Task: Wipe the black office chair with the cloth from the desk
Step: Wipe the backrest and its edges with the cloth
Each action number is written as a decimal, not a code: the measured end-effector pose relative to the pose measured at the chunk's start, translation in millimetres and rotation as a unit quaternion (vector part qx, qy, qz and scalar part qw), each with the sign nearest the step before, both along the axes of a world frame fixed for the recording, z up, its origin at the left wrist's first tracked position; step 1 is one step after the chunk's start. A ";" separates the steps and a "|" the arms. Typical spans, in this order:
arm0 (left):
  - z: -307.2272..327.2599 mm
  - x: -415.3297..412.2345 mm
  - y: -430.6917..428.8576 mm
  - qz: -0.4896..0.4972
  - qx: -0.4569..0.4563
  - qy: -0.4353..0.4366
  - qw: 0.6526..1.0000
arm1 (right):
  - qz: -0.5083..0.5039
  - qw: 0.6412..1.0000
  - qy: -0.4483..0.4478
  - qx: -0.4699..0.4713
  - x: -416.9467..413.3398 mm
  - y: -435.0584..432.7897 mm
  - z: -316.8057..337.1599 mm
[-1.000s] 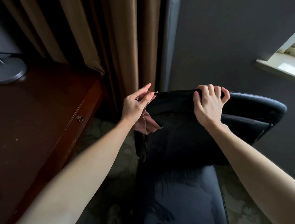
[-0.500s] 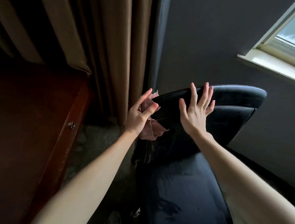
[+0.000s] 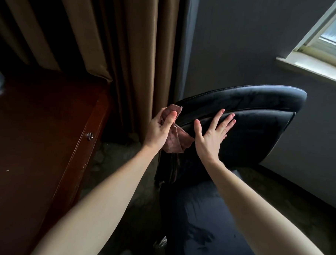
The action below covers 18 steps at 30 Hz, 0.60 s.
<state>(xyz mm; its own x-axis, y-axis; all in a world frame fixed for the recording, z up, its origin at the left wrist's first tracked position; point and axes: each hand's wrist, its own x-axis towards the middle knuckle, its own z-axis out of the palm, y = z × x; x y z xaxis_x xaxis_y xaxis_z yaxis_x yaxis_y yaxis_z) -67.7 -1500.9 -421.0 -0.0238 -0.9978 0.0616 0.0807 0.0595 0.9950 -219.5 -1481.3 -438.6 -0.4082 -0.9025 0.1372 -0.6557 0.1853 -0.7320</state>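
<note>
black office chair point(image 3: 241, 99) stands at centre frame, its backrest point(image 3: 259, 137) facing the viewer, seat point(image 3: 201, 215) below toward 6 o'clock. left hand point(image 3: 159, 130) pinches a pinkish cloth point(image 3: 175, 141) between thumb and fingers at the backrest's 9 o'clock edge. the cloth's upper corner touches the top padding, the rest hangs loose below the hand. right hand point(image 3: 211, 137) is spread wide, fingers straight, palm toward the backrest front, holding nothing; contact cannot be confirmed. dark wooden table point(image 3: 38, 131) lies at 9 o'clock, well apart from the cloth. brown curtain point(image 3: 139, 49) hangs at 12 o'clock — a window point(image 3: 330, 47) shows at 2 o'clock.
</note>
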 end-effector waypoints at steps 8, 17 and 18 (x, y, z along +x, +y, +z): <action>-23.2 10.3 1.1 -0.015 -0.039 0.010 0.999 | -0.017 0.997 -0.016 -0.073 14.1 -2.0 -17.3; -67.4 7.1 5.7 -0.019 -0.185 0.051 0.981 | 0.054 0.980 0.086 -0.173 0.1 14.7 -60.6; -74.6 6.6 8.0 -0.019 -0.196 0.056 0.979 | 0.055 0.977 0.093 -0.187 0.8 15.5 -65.6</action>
